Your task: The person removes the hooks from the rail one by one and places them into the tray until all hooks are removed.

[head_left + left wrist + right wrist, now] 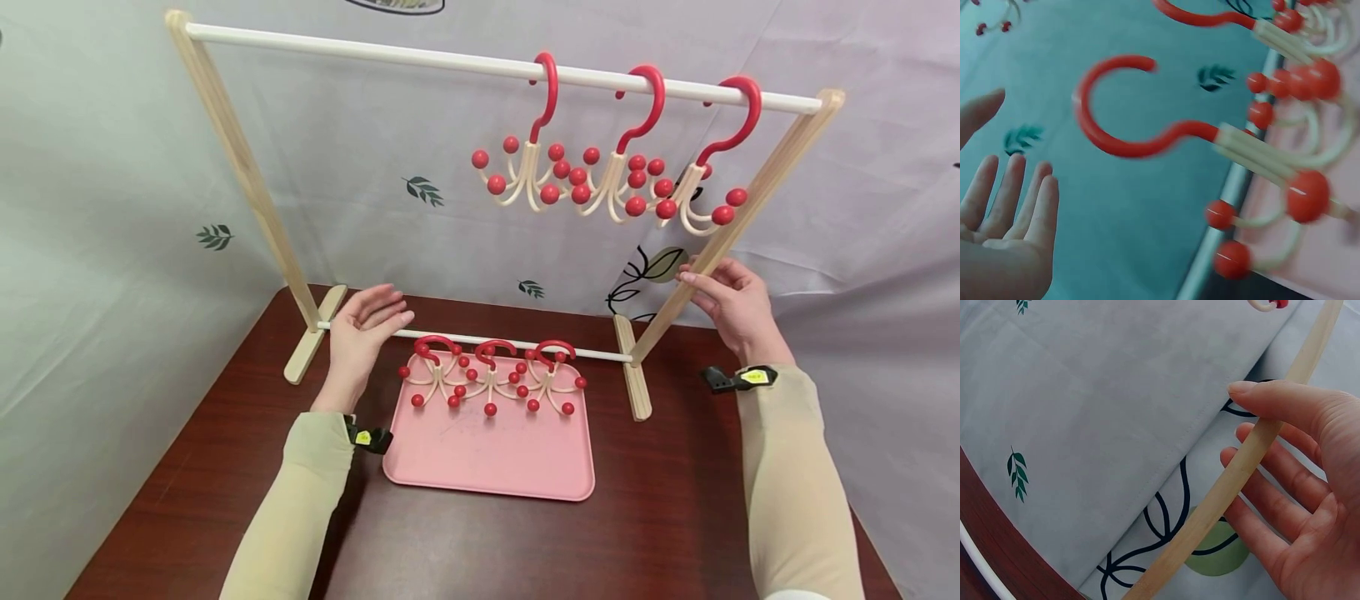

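My right hand (733, 304) holds the right wooden post (1229, 481) of a clothes rack, the thumb in front and the fingers behind. My left hand (363, 329) is held with fingers extended and nothing in it, left of the pink tray (491, 467). On the tray's far side stand three multi-arm hangers with red hooks and red ball tips: a left one (438, 379), a middle one (491, 383) and a right one (550, 385). Three like them, including a left one (530, 162), hang from the rack's white top rod (360, 50), toward the right end.
The left post (240, 167) stands on a wooden foot (315, 337); the right foot (633, 375) lies right of the tray. A lower white rod (600, 354) runs behind the tray. Patterned cloth (442, 250) hangs behind the dark red table (660, 500).
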Available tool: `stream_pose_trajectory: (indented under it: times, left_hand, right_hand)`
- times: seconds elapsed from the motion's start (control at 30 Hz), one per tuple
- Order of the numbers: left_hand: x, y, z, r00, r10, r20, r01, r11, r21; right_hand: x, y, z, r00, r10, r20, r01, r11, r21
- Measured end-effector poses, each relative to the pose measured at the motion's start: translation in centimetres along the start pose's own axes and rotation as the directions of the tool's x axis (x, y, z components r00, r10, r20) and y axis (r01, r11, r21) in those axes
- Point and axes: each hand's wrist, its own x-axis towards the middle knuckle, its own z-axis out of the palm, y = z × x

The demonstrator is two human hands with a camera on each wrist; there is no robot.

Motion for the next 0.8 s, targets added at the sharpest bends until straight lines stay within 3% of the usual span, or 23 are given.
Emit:
stream_pose_trajectory:
  times: [0.27, 0.5, 0.8]
  left_hand:
    - [0.9, 4.4, 2.3, 0.991, 0.133, 0.004, -0.133, 0.991, -0.011]
    - [2.0, 8.5, 5.3, 0.962, 0.272, 0.017, -0.272, 0.962, -0.007]
    - [1.8, 13.9, 9.7, 0.947, 0.315, 0.056, -0.313, 0.949, -0.041]
  right_hand:
    - [-0.1, 0.1, 0.0, 1.0, 0.002, 0.005, -0.002, 1.0, 0.014]
    - [-0.1, 0.1, -0.1, 1.0, -0.005, 0.007, 0.005, 1.0, 0.019]
    - [0.0, 0.1, -0.2, 1.0, -0.011, 0.017, 0.011, 1.0, -0.004]
